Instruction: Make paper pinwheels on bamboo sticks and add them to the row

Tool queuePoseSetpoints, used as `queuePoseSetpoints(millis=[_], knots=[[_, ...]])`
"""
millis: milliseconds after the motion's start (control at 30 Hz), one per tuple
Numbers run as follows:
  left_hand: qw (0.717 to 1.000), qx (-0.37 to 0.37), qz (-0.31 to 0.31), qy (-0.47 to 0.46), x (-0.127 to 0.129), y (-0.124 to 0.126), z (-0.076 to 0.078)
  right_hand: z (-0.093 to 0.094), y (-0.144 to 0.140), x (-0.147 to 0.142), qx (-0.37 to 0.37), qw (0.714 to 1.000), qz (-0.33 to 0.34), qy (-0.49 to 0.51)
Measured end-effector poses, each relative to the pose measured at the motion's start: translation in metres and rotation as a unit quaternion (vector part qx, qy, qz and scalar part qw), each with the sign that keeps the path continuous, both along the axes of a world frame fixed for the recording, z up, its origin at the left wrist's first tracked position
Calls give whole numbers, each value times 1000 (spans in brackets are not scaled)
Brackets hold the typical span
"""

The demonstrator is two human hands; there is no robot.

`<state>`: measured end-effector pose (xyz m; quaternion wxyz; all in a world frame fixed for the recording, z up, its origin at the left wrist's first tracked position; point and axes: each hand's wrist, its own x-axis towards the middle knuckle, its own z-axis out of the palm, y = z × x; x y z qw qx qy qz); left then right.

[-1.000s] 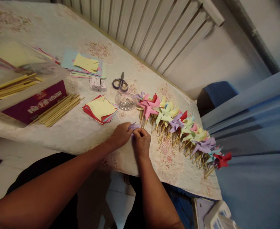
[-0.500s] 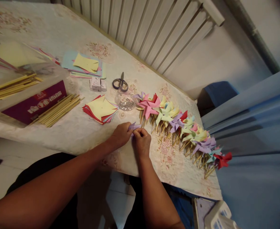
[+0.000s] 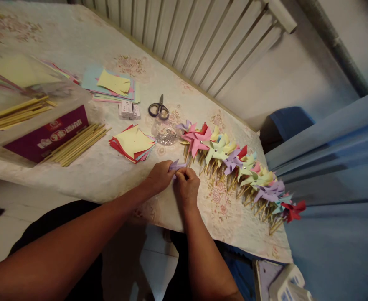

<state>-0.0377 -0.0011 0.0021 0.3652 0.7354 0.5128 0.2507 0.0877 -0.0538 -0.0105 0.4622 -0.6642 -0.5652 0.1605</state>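
A piece of purple paper (image 3: 178,165) is between my two hands, above the table near its front edge. My left hand (image 3: 161,175) is closed on its left side. The fingers of my right hand (image 3: 187,184) pinch its lower right part; fingertips and much of the paper are hidden. To the left lies a stack of cut paper squares (image 3: 133,142), yellow on top with red below. Just beyond my hands sits a clear container of small metal pins (image 3: 166,136). A row of finished paper pinwheels (image 3: 232,161) on sticks stretches away to the right.
Scissors (image 3: 159,108) lie behind the pins. Small white boxes (image 3: 129,110) stand by a pile of coloured paper (image 3: 108,85). Wooden sticks (image 3: 77,145) lie beside a purple-labelled bag (image 3: 47,136) at left. A radiator (image 3: 171,37) borders the back; a blue curtain (image 3: 328,188) hangs right.
Almost nothing differs. My right hand has shifted very slightly to the right, and both hands keep their grip on the purple paper.
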Motion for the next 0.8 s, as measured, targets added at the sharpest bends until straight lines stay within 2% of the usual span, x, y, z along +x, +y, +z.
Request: queuePoseSetpoints(millis=[100,167,233,367,433,567,633,700,800], knots=[[1000,1,-2,-9,0,0,0,6,0,6,52,988,51,-133],[1000,2,-4,-15,0,0,0,8,0,8,62,980,69,-175],[1000,3,-2,-18,0,0,-1,7,0,6,58,986,57,-143],[1000,1,3,-14,-1,0,-3,0,1,-2,-21,999,-1,41],[1000,2,1,-9,-1,0,-3,0,0,-2,-32,998,-7,55],[1000,11,-6,-12,-1,0,-4,6,0,6,41,990,56,-120],[1000,13,-8,-19,-1,0,-4,8,-1,8,53,984,75,-155],[1000,11,-6,-24,-1,0,-3,7,0,6,41,992,50,-106],[1000,4,-1,-25,-1,-1,-2,3,0,-1,-29,998,-9,56]])
